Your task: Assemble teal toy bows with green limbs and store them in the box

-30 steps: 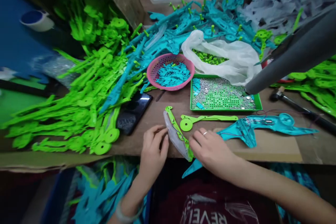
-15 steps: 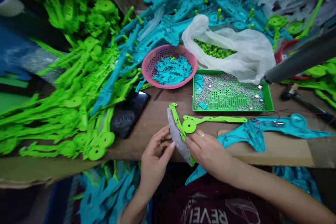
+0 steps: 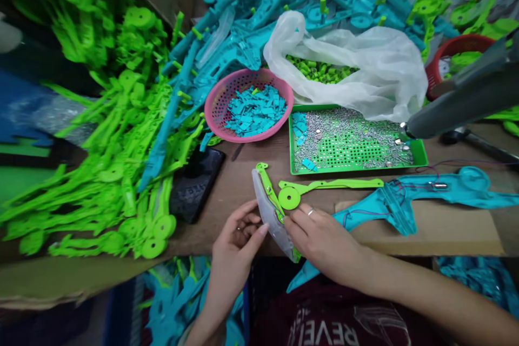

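Note:
My left hand (image 3: 239,238) grips the outer edge of a curved translucent grey piece (image 3: 270,221), its thumb on the face and its fingers curled behind. A slim green strip (image 3: 267,189) with a hooked top lies along that piece. My right hand (image 3: 320,238), with a ring, has its fingers closed on the lower part of the strip; the fingertips are partly hidden. Just above the right hand lies a long green part (image 3: 340,184) with a round disc. A blue gun-shaped half (image 3: 377,211) with thin wires extends right, passing beneath my right arm.
A green tray (image 3: 357,146) of screws stands behind the hands, beside a pink basket (image 3: 251,113) of blue pieces. A dark tool (image 3: 458,97) slants in from the right. Green parts (image 3: 109,173) are heaped left, near a black phone (image 3: 197,184).
The view has shifted slightly, so the tray, basket and heaps sit a little differently in the picture. Both hands keep nearly the same hold on the grey piece and green strip.

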The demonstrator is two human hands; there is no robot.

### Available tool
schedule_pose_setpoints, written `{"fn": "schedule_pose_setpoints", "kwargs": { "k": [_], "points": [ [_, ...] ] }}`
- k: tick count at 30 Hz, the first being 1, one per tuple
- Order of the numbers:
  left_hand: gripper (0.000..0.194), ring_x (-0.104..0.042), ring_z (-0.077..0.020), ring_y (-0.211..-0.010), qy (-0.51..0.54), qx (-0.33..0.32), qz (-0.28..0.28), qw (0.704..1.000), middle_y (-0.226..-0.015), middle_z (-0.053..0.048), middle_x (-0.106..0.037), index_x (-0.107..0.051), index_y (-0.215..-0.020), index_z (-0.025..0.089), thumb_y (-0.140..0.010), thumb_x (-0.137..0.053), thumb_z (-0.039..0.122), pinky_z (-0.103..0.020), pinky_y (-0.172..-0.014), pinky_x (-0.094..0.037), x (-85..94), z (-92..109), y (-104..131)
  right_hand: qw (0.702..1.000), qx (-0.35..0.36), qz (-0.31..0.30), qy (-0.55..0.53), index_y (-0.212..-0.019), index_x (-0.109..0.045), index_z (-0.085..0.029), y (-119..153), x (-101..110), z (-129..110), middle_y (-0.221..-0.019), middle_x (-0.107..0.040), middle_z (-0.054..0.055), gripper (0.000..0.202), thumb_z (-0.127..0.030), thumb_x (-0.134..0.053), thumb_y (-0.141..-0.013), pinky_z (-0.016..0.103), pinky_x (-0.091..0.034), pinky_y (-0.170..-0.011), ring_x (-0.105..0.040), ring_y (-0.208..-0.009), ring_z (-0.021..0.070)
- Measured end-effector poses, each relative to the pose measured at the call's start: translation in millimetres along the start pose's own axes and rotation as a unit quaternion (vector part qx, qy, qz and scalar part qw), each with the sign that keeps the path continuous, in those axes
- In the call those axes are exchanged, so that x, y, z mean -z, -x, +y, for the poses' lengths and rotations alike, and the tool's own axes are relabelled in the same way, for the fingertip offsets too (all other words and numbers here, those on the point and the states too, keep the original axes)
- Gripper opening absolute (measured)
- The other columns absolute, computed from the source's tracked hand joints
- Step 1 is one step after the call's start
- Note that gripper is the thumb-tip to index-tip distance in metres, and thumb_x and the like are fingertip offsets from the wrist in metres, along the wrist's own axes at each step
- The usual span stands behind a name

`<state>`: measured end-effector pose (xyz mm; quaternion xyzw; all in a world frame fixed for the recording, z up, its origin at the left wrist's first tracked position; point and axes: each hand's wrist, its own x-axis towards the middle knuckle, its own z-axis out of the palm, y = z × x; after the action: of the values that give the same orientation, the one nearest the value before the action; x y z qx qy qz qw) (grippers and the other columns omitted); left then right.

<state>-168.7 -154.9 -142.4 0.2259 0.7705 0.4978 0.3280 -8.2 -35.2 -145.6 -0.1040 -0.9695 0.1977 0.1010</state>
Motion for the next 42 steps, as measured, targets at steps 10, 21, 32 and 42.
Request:
{"fn": "schedule_pose_setpoints", "kwargs": {
  "k": [10,21,32,42],
  "points": [
    [0.044,-0.062,-0.0122,-0.077,-0.073,-0.062,-0.031,0.995,-0.1,-0.003,-0.063,-0.069,-0.125,0.024,-0.084,-0.075,0.037,-0.023,-0.067,-0.058,-4.1,-2,-4,1.0,0.004,-0.004,-0.001,-0.109,-0.062,-0.008,1,1,1,-0.103,-0.067,0.015,0.017,-0.009,-0.051,-0.097,0.036,-0.055,-0.074,-0.061,-0.093,0.0242],
    [0.048,-0.06,-0.0128,-0.075,-0.171,-0.116,-0.015,0.978,-0.102,-0.004,-0.059,-0.062,-0.133,0.024,-0.088,-0.07,0.037,-0.023,-0.06,-0.055,-7.0,-3,-2,1.0,0.016,-0.005,-0.014,-0.107,-0.062,-0.01,1,2,3,-0.102,-0.065,0.014,0.016,-0.011,-0.049,-0.098,0.036,-0.053,-0.077,-0.06,-0.094,0.024],
    [0.062,-0.06,-0.0114,-0.059,-0.006,0.05,-0.046,0.998,-0.073,0.003,-0.065,-0.055,-0.126,0.018,-0.077,-0.079,0.047,-0.021,-0.055,-0.051,-9.6,6,-7,0.999,0.007,-0.014,-0.034,-0.108,-0.061,-0.012,2,1,3,-0.101,-0.064,0.012,0.018,-0.013,-0.045,-0.101,0.037,-0.05,-0.082,-0.057,-0.101,0.024],
    [0.088,-0.06,-0.0123,-0.052,-0.034,0.094,-0.097,0.99,-0.078,0.004,-0.061,-0.041,-0.151,0.02,-0.078,-0.077,0.052,-0.023,-0.042,-0.052,-2.5,11,-9,0.998,0.011,-0.037,-0.057,-0.108,-0.061,-0.012,2,1,4,-0.101,-0.063,0.012,0.019,-0.015,-0.043,-0.102,0.038,-0.049,-0.08,-0.057,-0.1,0.0237]
  ]
}}
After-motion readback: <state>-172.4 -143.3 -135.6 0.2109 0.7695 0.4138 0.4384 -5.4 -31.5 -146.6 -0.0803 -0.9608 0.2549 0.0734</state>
